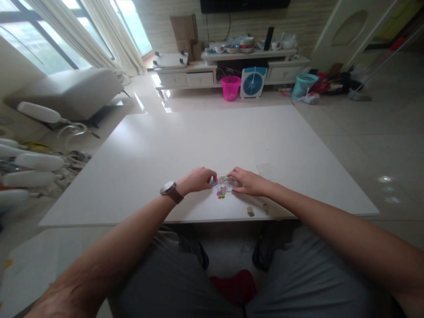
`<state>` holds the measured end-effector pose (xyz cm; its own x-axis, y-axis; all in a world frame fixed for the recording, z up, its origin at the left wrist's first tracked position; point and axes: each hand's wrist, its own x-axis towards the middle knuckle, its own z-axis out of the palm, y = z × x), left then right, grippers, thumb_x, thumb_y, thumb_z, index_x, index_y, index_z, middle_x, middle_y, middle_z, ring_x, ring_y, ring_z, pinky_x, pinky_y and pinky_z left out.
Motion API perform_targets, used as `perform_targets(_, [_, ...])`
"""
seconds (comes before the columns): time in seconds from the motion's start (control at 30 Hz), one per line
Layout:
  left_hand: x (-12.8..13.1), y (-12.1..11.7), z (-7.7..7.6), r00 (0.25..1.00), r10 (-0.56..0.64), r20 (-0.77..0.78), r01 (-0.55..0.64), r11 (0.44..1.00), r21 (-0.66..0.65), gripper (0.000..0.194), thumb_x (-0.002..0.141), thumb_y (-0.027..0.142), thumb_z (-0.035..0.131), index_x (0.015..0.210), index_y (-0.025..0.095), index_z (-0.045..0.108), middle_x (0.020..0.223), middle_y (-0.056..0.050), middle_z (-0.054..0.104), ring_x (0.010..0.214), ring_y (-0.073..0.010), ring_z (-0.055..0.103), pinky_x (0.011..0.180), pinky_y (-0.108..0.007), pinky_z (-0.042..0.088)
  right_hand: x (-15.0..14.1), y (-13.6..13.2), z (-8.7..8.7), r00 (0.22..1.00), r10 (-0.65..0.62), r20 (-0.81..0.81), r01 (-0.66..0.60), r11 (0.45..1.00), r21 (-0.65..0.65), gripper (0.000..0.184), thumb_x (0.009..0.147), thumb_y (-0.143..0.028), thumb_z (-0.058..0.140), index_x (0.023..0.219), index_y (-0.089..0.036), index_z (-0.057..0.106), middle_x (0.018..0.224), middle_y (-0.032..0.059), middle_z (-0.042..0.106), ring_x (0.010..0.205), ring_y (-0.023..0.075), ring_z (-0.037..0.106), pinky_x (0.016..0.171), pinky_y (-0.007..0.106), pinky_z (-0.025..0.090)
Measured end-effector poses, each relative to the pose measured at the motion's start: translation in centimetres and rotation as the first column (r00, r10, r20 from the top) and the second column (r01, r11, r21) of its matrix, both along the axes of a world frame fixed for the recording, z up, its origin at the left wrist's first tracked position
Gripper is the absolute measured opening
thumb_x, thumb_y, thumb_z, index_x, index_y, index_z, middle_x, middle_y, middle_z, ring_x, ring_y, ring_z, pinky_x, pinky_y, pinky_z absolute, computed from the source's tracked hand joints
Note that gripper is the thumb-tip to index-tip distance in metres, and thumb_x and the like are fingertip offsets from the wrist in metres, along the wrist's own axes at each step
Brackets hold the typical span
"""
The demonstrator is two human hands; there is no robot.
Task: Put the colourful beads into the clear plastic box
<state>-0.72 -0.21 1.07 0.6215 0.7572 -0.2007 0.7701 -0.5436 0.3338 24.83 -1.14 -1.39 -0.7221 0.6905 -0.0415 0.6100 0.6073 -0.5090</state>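
My left hand [199, 179], with a watch [170, 188] on its wrist, is closed in a pinch at a few small colourful pieces [214, 181]. My right hand [247, 182] has thumb and fingers around the right end of a small clear plastic box [225, 187], which rests on the white table [212, 141]. Round, pale yellowish shapes show along the box's far side. Just in front of the box lies a cluster of bright flower-like pieces [221, 193]. Nearer the table edge are a small yellow-and-blue cartoon figure [250, 211] and a small tan piece [266, 208].
A thin clear plastic sheet [266, 171] lies beyond my right hand. Past the table stand a pink basket [231, 88], a blue-and-white fan [253, 82] and a cabinet [202, 78] with dishes. White-backed chairs [39, 162] are at the left.
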Motion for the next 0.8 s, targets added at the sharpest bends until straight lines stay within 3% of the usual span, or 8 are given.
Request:
perform_targets(0.3, [0.3, -0.2, -0.1, 0.999, -0.018, -0.035, 0.018, 1.000, 0.003, 0.016, 0.075, 0.022, 0.060, 0.086, 0.024, 0.072, 0.078, 0.000, 0.072, 0.071, -0.0162, 0.063, 0.064, -0.026, 0.042, -0.1, -0.1, 0.2, 1.000, -0.007, 0.001, 0.007, 1.000, -0.001, 0.049, 0.083, -0.026, 0.074, 0.128, -0.016, 0.055, 0.116, 0.0103, 0.055, 0.083, 0.0186, 0.060, 0.079, 0.031, 0.049])
perform_targets(0.57, [1.0, -0.6, 0.9, 0.993, -0.066, 0.100, 0.055, 0.992, 0.110, 0.017, 0.082, 0.024, 0.056, 0.091, 0.023, 0.071, 0.087, 0.000, 0.072, 0.073, -0.0141, 0.062, 0.067, -0.025, 0.041, -0.2, -0.2, 0.4, 1.000, -0.001, -0.006, 0.001, 1.000, -0.014, 0.048, 0.084, -0.026, 0.073, 0.127, -0.016, 0.056, 0.116, 0.0113, 0.055, 0.088, 0.0206, 0.061, 0.082, 0.033, 0.049])
perform_targets(0.8, [2.2, -1.3, 0.6, 0.993, -0.107, 0.057, 0.100, 0.989, 0.112, 0.018, 0.085, 0.025, 0.057, 0.097, 0.024, 0.071, 0.092, -0.001, 0.072, 0.073, -0.0147, 0.062, 0.066, -0.025, 0.042, -0.1, -0.1, 0.4, 1.000, -0.001, -0.006, 0.001, 1.000, -0.004, 0.047, 0.083, -0.025, 0.073, 0.127, -0.018, 0.057, 0.115, 0.0101, 0.055, 0.089, 0.0207, 0.061, 0.083, 0.032, 0.049])
